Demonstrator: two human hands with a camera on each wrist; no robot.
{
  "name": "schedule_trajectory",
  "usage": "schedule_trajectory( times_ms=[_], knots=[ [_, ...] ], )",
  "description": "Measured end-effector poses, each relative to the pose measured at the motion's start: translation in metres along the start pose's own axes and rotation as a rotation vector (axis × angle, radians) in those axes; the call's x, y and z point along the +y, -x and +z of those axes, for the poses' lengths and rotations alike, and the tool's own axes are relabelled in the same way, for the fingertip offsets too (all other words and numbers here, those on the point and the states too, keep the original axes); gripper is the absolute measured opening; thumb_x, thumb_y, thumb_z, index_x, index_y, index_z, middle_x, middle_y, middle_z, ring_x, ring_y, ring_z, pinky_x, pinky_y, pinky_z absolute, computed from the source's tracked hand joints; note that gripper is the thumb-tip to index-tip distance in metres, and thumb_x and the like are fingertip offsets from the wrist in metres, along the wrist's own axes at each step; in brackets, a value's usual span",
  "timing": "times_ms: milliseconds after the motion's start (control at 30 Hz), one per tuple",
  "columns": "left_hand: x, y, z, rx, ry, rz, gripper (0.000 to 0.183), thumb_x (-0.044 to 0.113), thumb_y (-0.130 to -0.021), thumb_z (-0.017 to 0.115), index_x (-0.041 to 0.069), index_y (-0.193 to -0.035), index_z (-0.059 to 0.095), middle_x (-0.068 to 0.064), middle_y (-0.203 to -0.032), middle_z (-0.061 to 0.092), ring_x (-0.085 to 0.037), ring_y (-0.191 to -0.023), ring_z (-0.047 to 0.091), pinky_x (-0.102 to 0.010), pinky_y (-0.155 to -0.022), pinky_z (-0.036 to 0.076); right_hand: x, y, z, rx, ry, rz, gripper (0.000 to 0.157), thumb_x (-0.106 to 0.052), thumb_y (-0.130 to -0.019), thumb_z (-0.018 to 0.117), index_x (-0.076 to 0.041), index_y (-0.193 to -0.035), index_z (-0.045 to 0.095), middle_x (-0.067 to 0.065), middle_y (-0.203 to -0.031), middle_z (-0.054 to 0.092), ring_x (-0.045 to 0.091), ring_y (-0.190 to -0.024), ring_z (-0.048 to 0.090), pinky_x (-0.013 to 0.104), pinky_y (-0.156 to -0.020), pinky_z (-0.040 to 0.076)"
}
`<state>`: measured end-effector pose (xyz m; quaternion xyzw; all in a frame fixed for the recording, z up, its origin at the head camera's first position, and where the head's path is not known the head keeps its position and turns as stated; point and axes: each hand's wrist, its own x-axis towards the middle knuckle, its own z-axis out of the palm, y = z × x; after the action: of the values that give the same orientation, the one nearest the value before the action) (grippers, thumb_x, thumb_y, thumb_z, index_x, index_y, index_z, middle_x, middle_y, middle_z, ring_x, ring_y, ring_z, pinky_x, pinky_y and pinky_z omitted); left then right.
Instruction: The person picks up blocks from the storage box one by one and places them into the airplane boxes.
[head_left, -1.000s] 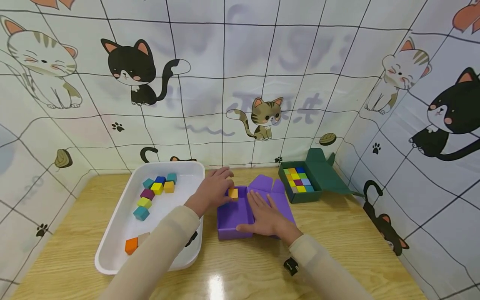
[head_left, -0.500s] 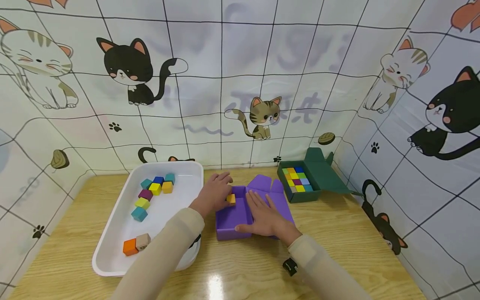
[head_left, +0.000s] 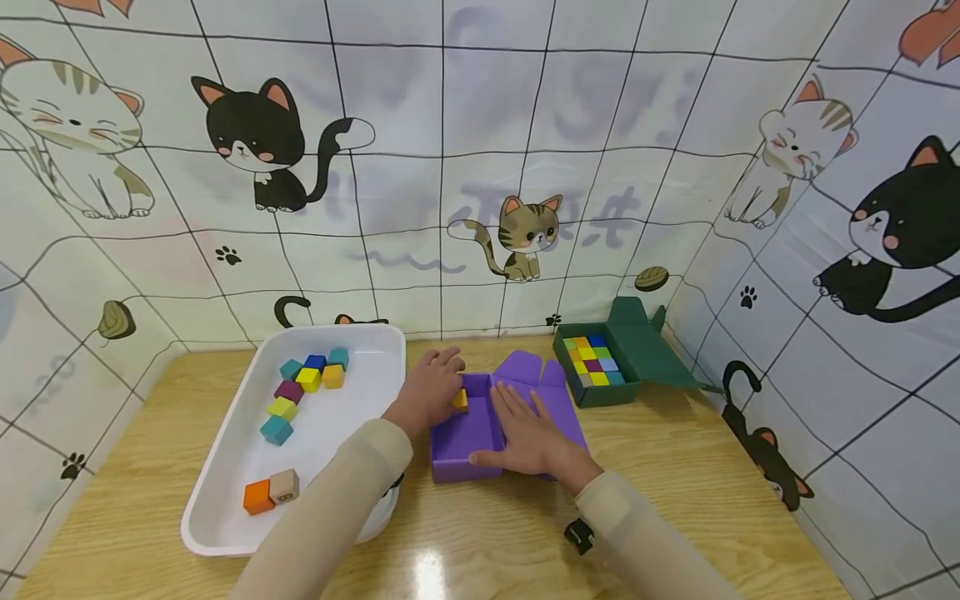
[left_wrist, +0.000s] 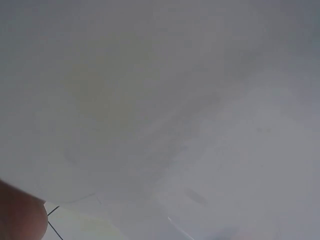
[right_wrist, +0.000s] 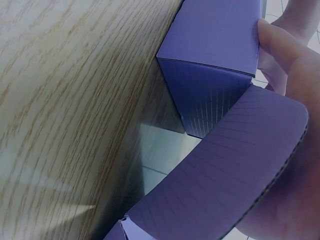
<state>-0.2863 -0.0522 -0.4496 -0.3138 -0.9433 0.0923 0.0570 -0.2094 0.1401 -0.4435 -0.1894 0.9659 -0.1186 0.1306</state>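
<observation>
Yellow-orange cube [head_left: 461, 402], one: we list it inside the purple cardboard box [head_left: 467, 472], at the far left corner, partly hidden by fingers. Whether it rests on the box floor, we cannot tell.

Left grip [head_left: 431, 389]: fingers bent and drawn close together, pinching that cube at the left wall of the box. Its wrist view gives us only a blurred pale expanse and a fingertip.

Right grip [head_left: 525, 435]: fingers extended, thumb spread, laid flat on the purple lid [head_left: 558, 400], which is folded back to the right; nothing grasped. The cube lies to its left, across the box interior.

White tray [head_left: 360, 458], left of the purple box: we count ten cubes in view. Eight sit toward the far end: three teal, one blue, one yellow, one yellow-orange, one maroon, one lime. An orange cube [head_left: 258, 497] and a plain wooden cube [head_left: 284, 486] sit side by side at the near end.

Green box [head_left: 611, 395], behind and right of the purple one: lid open to the right, multicoloured cubes packed in rows.

Wood-grain surface [head_left: 480, 550], carrying all three containers; cat-print backdrop [head_left: 405, 192] behind.
</observation>
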Motion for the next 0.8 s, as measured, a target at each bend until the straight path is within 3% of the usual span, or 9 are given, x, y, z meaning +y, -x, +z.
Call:
schedule_trajectory(
  times_ms=[467,800],
  knots=[
    [0.0018,0.0037,0.0017,0.008,0.002,-0.021,0.054,0.056,-0.085,0.066,0.011,-0.115,0.071,-0.001,-0.137,0.056,-0.022,-0.146,0.032,-0.044,-0.118,0.030,-0.0013,0.0007,0.0003,0.001,-0.021,-0.002,0.108,-0.071,-0.083,0.055,-0.006,-0.157,0.009,0.011,-0.165,0.008,0.028,-0.154,0.007,0.056,-0.123,0.002],
    [-0.0007,0.0026,0.0055,0.062,-0.024,0.004,0.045,0.055,-0.085,0.067,0.016,-0.105,0.074,0.002,-0.128,0.060,-0.019,-0.142,0.037,-0.040,-0.115,0.034,-0.0035,0.0018,-0.0020,-0.011,-0.021,0.004,0.108,-0.071,-0.083,0.055,-0.007,-0.157,0.008,0.011,-0.165,0.007,0.027,-0.154,0.006,0.056,-0.123,0.000]
  ],
)
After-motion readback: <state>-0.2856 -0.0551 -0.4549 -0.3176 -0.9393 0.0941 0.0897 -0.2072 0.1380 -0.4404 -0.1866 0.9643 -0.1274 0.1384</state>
